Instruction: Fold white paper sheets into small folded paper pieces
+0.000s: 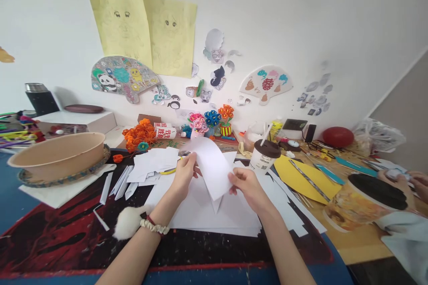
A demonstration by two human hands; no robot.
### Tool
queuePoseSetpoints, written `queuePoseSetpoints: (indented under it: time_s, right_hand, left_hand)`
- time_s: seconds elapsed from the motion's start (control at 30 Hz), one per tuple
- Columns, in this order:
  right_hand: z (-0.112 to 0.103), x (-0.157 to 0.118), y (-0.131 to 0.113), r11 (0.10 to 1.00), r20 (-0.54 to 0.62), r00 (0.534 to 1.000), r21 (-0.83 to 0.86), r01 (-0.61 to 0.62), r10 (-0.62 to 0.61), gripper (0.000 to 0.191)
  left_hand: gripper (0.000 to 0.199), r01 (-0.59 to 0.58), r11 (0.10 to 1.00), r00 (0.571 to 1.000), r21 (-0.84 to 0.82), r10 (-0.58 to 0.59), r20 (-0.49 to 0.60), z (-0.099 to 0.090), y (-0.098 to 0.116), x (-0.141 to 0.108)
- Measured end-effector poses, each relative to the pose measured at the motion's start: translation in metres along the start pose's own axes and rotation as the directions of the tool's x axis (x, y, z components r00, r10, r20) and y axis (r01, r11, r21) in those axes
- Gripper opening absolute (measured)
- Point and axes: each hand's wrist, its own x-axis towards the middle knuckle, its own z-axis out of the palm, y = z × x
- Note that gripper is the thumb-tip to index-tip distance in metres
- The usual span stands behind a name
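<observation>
A white sheet of paper [213, 167] is held up between my two hands and curves a little. My left hand [184, 171] pinches its left edge, with a scrunchie [154, 227] round that wrist. Thumb and fingers of my right hand [245, 183] grip the lower right edge. Beneath lies a stack of larger white sheets [187, 216] on a dark red and black mat [76, 240]. Left of my hands are small cut paper pieces [154, 162] and yellow-handled scissors [168, 171], partly covered. Folded paper strips [121, 182] lie farther left.
A beige basin [58, 153] stands at the left. To the right are a lidded cup with a straw [262, 158], yellow paper [287, 173] and a large patterned cup [356, 209]. Another person's hands [399, 187] work at the far right. Pipe-cleaner flowers [212, 118] stand along the wall.
</observation>
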Motion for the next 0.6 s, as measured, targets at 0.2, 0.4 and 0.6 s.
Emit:
queuePoseSetpoints:
  time_s: [0.2, 0.4, 0.6]
  right_hand:
    - [-0.065, -0.083, 0.003, 0.94, -0.48, 0.873, -0.252, -0.228, 0.083, 0.04]
    - [-0.122, -0.122, 0.025, 0.726, -0.601, 0.788, -0.481, -0.492, 0.136, 0.049]
    - [-0.119, -0.121, 0.016, 0.22, -0.574, 0.814, -0.808, -0.546, -0.088, 0.045]
  left_hand:
    - [0.029, 0.003, 0.982, 0.995, 0.191, -0.022, 0.094, -0.004, 0.0, -0.005]
    - [0.031, -0.474, 0.474, 0.88, 0.742, 0.286, 0.379, 0.009, -0.008, -0.026]
    - [0.05, -0.559, 0.212, 0.829, 0.802, 0.179, 0.53, 0.016, -0.014, -0.038]
